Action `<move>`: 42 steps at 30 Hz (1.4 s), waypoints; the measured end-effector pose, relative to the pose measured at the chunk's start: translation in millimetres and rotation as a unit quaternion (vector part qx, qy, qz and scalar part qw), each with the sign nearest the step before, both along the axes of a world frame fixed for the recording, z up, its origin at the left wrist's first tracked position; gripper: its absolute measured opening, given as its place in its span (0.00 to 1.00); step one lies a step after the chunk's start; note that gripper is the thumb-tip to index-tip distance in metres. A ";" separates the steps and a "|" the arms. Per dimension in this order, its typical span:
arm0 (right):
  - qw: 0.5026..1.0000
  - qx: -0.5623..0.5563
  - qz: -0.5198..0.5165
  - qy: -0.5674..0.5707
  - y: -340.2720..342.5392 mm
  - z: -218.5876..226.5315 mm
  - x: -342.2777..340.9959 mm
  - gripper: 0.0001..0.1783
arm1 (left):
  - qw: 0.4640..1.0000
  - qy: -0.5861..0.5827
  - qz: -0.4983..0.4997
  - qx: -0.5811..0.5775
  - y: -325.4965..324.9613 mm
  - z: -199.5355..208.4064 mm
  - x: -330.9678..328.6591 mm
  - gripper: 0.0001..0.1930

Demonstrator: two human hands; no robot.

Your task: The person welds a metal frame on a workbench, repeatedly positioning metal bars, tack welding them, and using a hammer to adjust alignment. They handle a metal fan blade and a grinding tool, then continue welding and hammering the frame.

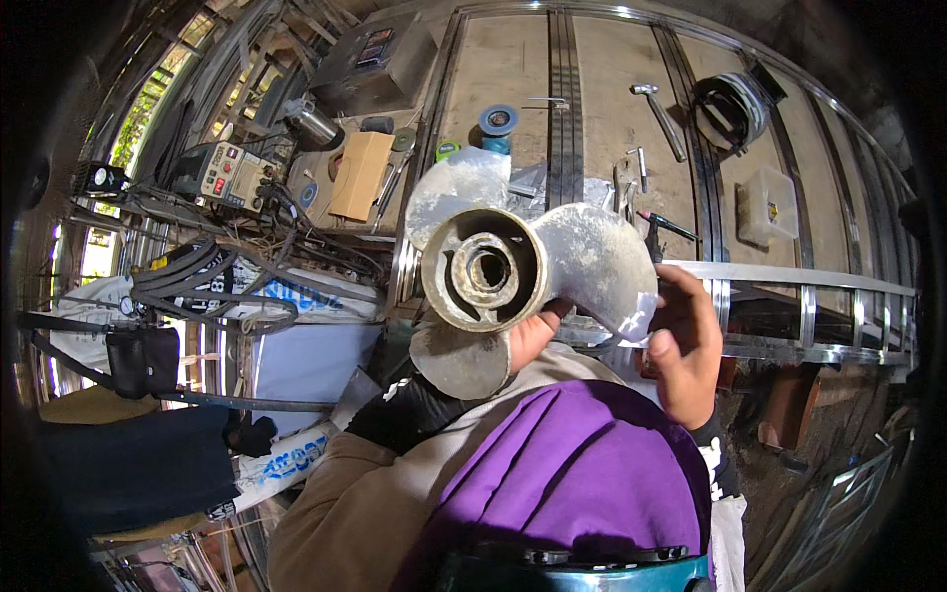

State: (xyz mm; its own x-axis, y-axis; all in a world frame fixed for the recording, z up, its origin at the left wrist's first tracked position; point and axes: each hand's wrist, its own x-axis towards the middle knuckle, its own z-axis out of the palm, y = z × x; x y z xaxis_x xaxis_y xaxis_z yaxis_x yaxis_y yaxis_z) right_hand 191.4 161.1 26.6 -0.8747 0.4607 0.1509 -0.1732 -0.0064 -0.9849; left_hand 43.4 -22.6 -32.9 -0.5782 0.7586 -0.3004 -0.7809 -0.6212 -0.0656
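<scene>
A grey metal boat propeller (485, 266) with a round hub and three worn, whitish-stained blades is held up in front of me. My left hand (533, 337) grips it from behind and below the hub; most of that hand is hidden by the propeller, and a black cuff shows at its wrist. By the edge of the right blade is my right hand (691, 345), thumb and fingers apart and slightly curled. Whether its fingertips touch the blade I cannot tell.
Beyond the propeller lies a workbench with metal rails (564, 109). On it are an angle grinder (498, 122), a hammer (663, 120), a clear plastic box (767, 207) and a coiled black cable (730, 111). A welding machine (229, 176) and thick cables (197, 281) are at the left.
</scene>
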 end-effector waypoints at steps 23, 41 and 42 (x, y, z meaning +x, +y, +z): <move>0.978 -0.201 -0.005 -0.055 -15.6 -48.4 33.4 0.22 | 0.982 -0.056 -0.161 -0.078 13.3 -12.7 4.0 0.27; 0.984 -0.168 -0.011 -0.054 -25.8 -46.7 47.5 0.35 | 0.986 -0.072 -0.139 -0.051 19.6 -31.7 14.0 0.33; 0.982 -0.178 -0.001 -0.060 -25.4 -45.0 48.3 0.34 | 0.984 -0.074 -0.142 -0.080 17.5 -31.5 12.7 0.33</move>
